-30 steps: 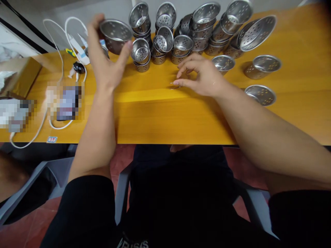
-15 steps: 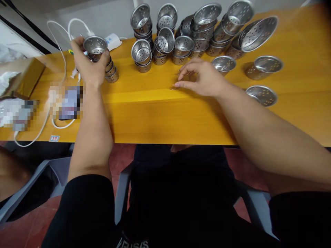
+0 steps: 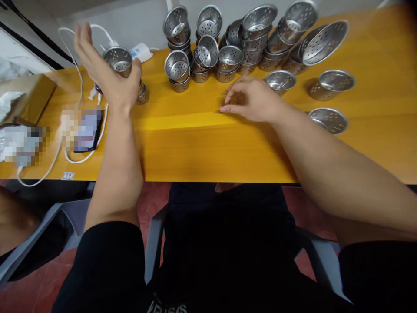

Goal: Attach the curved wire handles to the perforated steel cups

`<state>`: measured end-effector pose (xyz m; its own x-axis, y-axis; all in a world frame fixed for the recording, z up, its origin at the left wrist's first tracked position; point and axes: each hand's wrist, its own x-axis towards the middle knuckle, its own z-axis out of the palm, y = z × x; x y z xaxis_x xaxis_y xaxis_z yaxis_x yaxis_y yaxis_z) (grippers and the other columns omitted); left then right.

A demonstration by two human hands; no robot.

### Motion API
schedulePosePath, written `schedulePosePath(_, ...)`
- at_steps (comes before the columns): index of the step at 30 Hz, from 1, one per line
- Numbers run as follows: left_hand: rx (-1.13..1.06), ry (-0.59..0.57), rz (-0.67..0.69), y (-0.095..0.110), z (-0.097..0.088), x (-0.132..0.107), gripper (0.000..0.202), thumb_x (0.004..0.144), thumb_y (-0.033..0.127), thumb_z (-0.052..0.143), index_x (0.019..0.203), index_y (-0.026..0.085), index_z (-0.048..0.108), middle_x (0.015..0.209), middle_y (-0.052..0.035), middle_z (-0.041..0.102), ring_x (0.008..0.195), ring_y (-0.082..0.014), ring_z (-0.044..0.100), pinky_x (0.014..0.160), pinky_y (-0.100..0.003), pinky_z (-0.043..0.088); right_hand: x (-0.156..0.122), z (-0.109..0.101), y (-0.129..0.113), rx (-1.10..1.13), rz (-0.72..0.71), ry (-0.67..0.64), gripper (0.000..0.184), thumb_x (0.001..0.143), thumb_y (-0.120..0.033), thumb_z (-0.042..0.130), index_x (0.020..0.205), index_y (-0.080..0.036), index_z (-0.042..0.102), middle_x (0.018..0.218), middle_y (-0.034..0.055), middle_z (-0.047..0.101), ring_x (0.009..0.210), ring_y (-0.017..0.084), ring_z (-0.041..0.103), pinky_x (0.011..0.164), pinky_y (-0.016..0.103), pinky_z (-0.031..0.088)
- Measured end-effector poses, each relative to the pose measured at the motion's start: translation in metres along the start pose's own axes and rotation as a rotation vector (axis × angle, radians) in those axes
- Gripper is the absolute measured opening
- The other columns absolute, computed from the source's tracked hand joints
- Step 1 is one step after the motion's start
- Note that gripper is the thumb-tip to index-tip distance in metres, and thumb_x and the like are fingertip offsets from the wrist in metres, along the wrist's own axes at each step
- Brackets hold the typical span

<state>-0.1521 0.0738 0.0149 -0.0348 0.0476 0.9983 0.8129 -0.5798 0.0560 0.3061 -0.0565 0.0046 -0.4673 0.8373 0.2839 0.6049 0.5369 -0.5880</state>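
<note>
My left hand (image 3: 109, 76) is open, fingers stretched up and thumb spread, beside a stack of perforated metal cups. The top cup (image 3: 119, 60) shows between thumb and fingers; part of the stack is hidden behind the hand. My right hand (image 3: 249, 99) hovers low over the table, fingers curled and thumb apart from them. Thin glints show by its fingertips, too small to name. Just beyond it stands a single perforated cup (image 3: 280, 81). Another cup (image 3: 330, 83) and a low one (image 3: 329, 120) are farther right, the low one partly behind my forearm.
Several stacks of perforated cups (image 3: 177, 65) line the back of the yellow table (image 3: 208, 152); one large cup (image 3: 325, 43) leans at the right. On the left are a phone (image 3: 89, 130), white cables, a power strip (image 3: 141, 52) and a cardboard box (image 3: 39, 95). A person's arm shows at lower left.
My left hand has let go of the cup at the top of the left stack, its fingers opening and lifting. My right hand has curled its fingers slightly and stayed in place.
</note>
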Motion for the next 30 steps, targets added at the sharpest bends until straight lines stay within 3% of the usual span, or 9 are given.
schedulePosePath(2, -0.202, 0.048, 0.128, 0.033, 0.002, 0.007, 0.074, 0.117, 0.068, 0.027, 0.173, 0.025, 0.05, 0.176, -0.0107, 0.056, 0.168, -0.0318, 0.055, 0.144, -0.055, 0.056, 0.001, 0.001, 0.007, -0.041, 0.004, -0.018, 0.047, 0.107, -0.08, 0.089, 0.106, -0.033, 0.084, 0.128, 0.0186, 0.083, 0.128, 0.051, 0.075, 0.125, 0.081, 0.06)
schedulePosePath(3, -0.264, -0.148, 0.15, 0.05, 0.001, 0.007, 0.068, 0.116, 0.07, 0.041, 0.172, 0.032, 0.051, 0.174, -0.0078, 0.063, 0.168, -0.0308, 0.058, 0.144, -0.055, 0.058, 0.002, 0.001, 0.01, -0.057, 0.004, -0.024, 0.048, 0.107, -0.079, 0.089, 0.107, -0.031, 0.084, 0.126, 0.0202, 0.081, 0.127, 0.051, 0.075, 0.124, 0.08, 0.06)
schedulePosePath(5, -0.243, -0.573, -0.071, 0.082, -0.002, 0.001, 0.055, 0.118, 0.058, 0.072, 0.169, 0.042, 0.06, 0.187, -0.0046, 0.059, 0.174, -0.0297, 0.056, 0.149, -0.055, 0.055, 0.002, 0.002, 0.017, -0.068, 0.005, -0.03, 0.051, 0.108, -0.08, 0.088, 0.107, -0.03, 0.083, 0.126, 0.0214, 0.079, 0.125, 0.051, 0.074, 0.123, 0.08, 0.06)
schedulePosePath(7, -0.212, -0.77, -0.23, 0.102, -0.002, -0.012, 0.082, 0.101, 0.065, 0.092, 0.171, 0.03, 0.065, 0.197, -0.0107, 0.048, 0.189, -0.0386, 0.037, 0.164, -0.067, 0.03, 0.003, 0.003, 0.022, -0.062, 0.003, -0.034, 0.055, 0.108, -0.086, 0.087, 0.107, -0.032, 0.082, 0.126, 0.0203, 0.079, 0.125, 0.049, 0.072, 0.123, 0.08, 0.06)
schedulePosePath(10, -0.148, -0.995, -0.45, 0.104, 0.004, -0.031, 0.086, 0.097, 0.078, 0.093, 0.167, 0.034, 0.07, 0.205, -0.0091, 0.04, 0.197, -0.0438, 0.023, 0.165, -0.075, 0.017, 0.003, 0.004, 0.025, -0.047, -0.013, -0.036, 0.057, 0.107, -0.093, 0.084, 0.107, -0.035, 0.082, 0.125, 0.0181, 0.079, 0.124, 0.048, 0.07, 0.124, 0.081, 0.06)
schedulePosePath(14, -0.14, -0.928, -0.508, 0.093, 0.016, -0.037, 0.046, 0.101, 0.072, 0.091, 0.123, 0.037, 0.072, 0.169, -0.0136, 0.071, 0.177, -0.0401, 0.049, 0.153, -0.074, 0.036, 0.003, 0.005, 0.024, -0.033, -0.003, -0.043, 0.057, 0.106, -0.094, 0.083, 0.111, -0.038, 0.082, 0.13, 0.0176, 0.078, 0.13, 0.048, 0.068, 0.128, 0.081, 0.058)
schedulePosePath(18, -0.143, -0.842, -0.509, 0.094, 0.023, -0.032, 0.047, 0.094, 0.054, 0.099, 0.095, 0.036, 0.056, 0.131, -0.0111, 0.078, 0.136, -0.0367, 0.065, 0.136, -0.067, 0.049, 0.003, 0.006, 0.022, -0.036, 0.022, -0.038, 0.063, 0.105, -0.096, 0.083, 0.114, -0.034, 0.084, 0.136, 0.0195, 0.078, 0.136, 0.05, 0.069, 0.13, 0.081, 0.056)
schedulePosePath(24, -0.316, -0.724, -0.415, 0.109, 0.014, -0.023, 0.072, 0.087, 0.026, 0.099, 0.137, 0.035, 0.048, 0.149, -0.0043, 0.067, 0.143, -0.0222, 0.062, 0.138, -0.048, 0.055, 0.002, 0.005, 0.013, -0.043, 0.008, 0.018, 0.055, 0.106, -0.097, 0.079, 0.121, -0.045, 0.087, 0.132, 0.0139, 0.082, 0.141, 0.051, 0.067, 0.135, 0.085, 0.055)
schedulePosePath(30, -0.533, -0.848, -0.323, 0.143, 0.001, -0.011, 0.092, 0.083, 0.048, 0.094, 0.163, 0.052, 0.049, 0.18, -0.0075, 0.064, 0.175, -0.0378, 0.06, 0.15, -0.062, 0.055, -0.004, 0.005, -0.028, -0.006, -0.063, 0.166, 0.064, 0.113, -0.089, 0.073, 0.165, -0.053, 0.074, 0.164, 0.0082, 0.076, 0.149, 0.05, 0.069, 0.136, 0.078, 0.059)
